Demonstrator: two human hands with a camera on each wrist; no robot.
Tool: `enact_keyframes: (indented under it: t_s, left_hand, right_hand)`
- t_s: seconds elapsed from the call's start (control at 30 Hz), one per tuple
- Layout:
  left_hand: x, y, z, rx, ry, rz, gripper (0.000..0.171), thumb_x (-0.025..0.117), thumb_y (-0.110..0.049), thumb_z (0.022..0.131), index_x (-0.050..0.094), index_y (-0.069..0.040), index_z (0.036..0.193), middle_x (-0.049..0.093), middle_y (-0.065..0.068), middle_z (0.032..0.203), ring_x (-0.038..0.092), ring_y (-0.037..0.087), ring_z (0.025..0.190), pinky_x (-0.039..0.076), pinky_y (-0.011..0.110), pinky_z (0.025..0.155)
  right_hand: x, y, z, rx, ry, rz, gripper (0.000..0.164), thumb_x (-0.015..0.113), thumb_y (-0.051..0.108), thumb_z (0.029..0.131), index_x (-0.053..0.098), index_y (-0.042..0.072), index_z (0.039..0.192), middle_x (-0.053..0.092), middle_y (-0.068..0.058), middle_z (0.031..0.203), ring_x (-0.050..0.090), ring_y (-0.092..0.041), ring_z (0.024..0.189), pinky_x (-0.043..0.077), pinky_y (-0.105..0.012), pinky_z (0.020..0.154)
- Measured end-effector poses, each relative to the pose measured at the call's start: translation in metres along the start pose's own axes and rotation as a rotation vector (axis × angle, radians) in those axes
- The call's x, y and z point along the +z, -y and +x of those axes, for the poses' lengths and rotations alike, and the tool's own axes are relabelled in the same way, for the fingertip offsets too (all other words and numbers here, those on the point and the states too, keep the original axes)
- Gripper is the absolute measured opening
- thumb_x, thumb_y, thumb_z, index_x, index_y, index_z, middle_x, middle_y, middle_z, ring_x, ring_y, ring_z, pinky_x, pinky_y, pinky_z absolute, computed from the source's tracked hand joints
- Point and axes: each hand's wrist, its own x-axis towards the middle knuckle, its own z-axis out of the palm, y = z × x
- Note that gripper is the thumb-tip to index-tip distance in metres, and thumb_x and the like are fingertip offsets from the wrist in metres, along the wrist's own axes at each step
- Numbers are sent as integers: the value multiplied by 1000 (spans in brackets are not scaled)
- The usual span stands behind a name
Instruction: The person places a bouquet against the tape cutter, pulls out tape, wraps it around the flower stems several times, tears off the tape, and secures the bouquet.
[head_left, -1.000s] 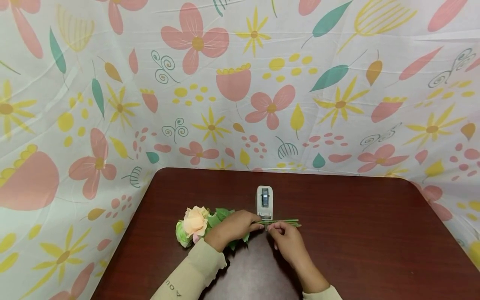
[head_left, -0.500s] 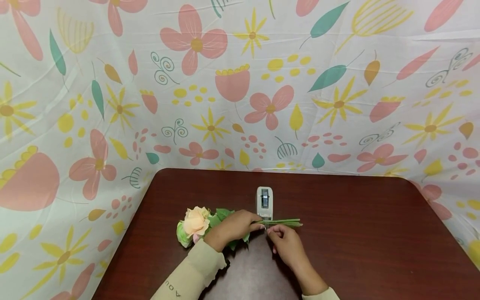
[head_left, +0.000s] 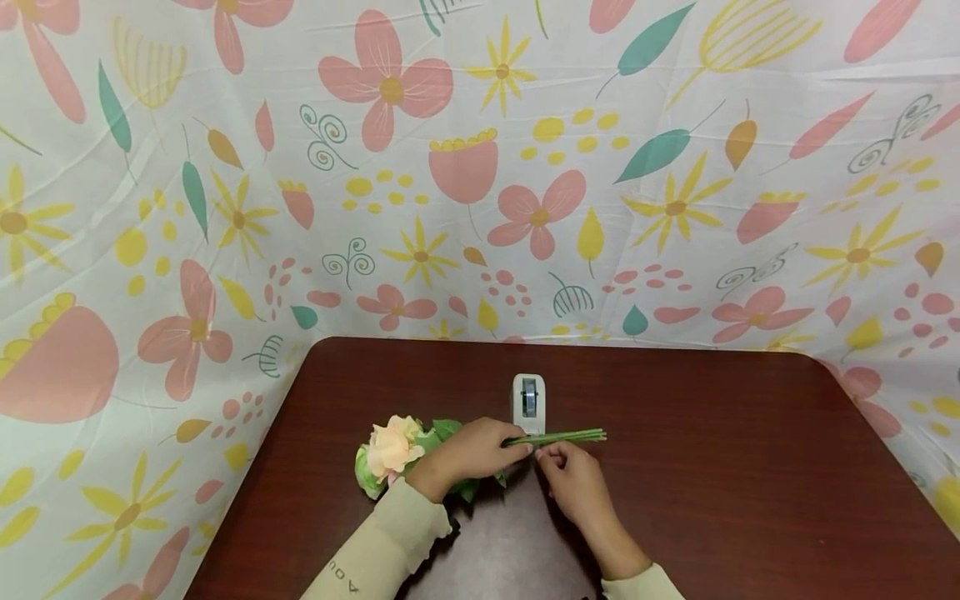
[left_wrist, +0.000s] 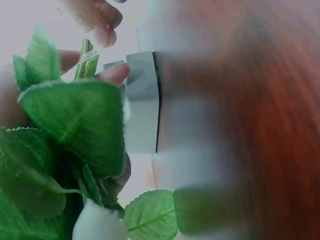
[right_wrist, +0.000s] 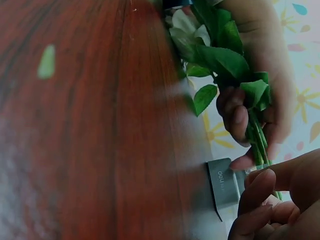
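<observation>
A bunch of flowers [head_left: 393,447], with a peach bloom, a green one and leaves, lies to the left in the head view. My left hand [head_left: 480,450] grips its green stems [head_left: 576,436], whose ends point right. Beside them, my right hand [head_left: 576,479] has thumb and forefinger pinched together. A thin strip of clear tape [left_wrist: 89,56] crosses the stems in the left wrist view, close to those fingertips. Just behind the stems stands a white tape dispenser [head_left: 529,402], its near end partly covered. Leaves [left_wrist: 75,120] hide much of my left hand in the left wrist view.
The dark red-brown table [head_left: 712,467] has a rounded far corner at each side. Behind it and along the left hangs a white flower-print cloth [head_left: 465,233]. In the right wrist view the dispenser [right_wrist: 224,182] sits right by both hands.
The stem ends have lifted slightly away from me, and their tips have turned a little. My left hand has shifted slightly right with the bunch. My right fingertips stay close beside the stems.
</observation>
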Motion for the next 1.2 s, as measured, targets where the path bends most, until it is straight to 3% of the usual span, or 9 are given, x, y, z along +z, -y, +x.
enact_keyframes:
  t_s: [0.23, 0.47, 0.63, 0.97, 1.07, 1.2]
  left_hand:
    - [3, -2, 1, -4, -52, 20, 37, 44, -49, 106, 73, -24, 105, 66, -8, 78, 53, -1, 63, 43, 22, 65]
    - [3, -2, 1, -11, -66, 35, 43, 43, -49, 106, 67, -17, 89, 45, -8, 63, 41, 4, 54, 37, 21, 58]
    - [1, -3, 0, -8, -80, 50, 45, 43, -49, 106, 66, -15, 87, 45, -8, 64, 41, 3, 55, 36, 20, 59]
    - [-1, -3, -1, -15, -82, 42, 49, 43, -50, 106, 64, -12, 85, 41, -8, 63, 38, 5, 54, 34, 21, 59]
    - [-1, -2, -1, -12, -86, 38, 47, 43, -49, 106, 66, -12, 87, 42, -7, 63, 38, 5, 55, 35, 21, 59]
    - [0, -1, 1, -12, -97, 25, 45, 43, -48, 106, 67, -15, 88, 44, -7, 64, 40, 5, 55, 36, 21, 59]
  right_hand:
    - [0, 1, 0, -21, -11, -34, 20, 62, 24, 101, 70, 6, 101, 69, -4, 80, 58, -11, 54, 47, -27, 52]
    - [0, 2, 1, -47, -46, -65, 18, 63, 24, 100, 71, 8, 98, 68, -2, 78, 57, -10, 57, 47, -26, 55]
    - [-2, 1, 1, -88, -78, -96, 17, 67, 24, 98, 73, 9, 95, 69, -1, 80, 55, -9, 67, 45, -25, 62]
    - [-7, 1, -1, -72, -26, -75, 20, 66, 28, 98, 75, 11, 100, 72, 0, 84, 58, -9, 71, 47, -27, 65]
    - [-9, 2, -3, -38, 19, -22, 25, 67, 34, 98, 75, 11, 98, 70, 0, 81, 57, -10, 69, 46, -28, 64]
    - [-10, 5, -5, 58, 109, 224, 27, 67, 32, 97, 70, 6, 105, 59, -1, 73, 44, -9, 56, 38, -25, 52]
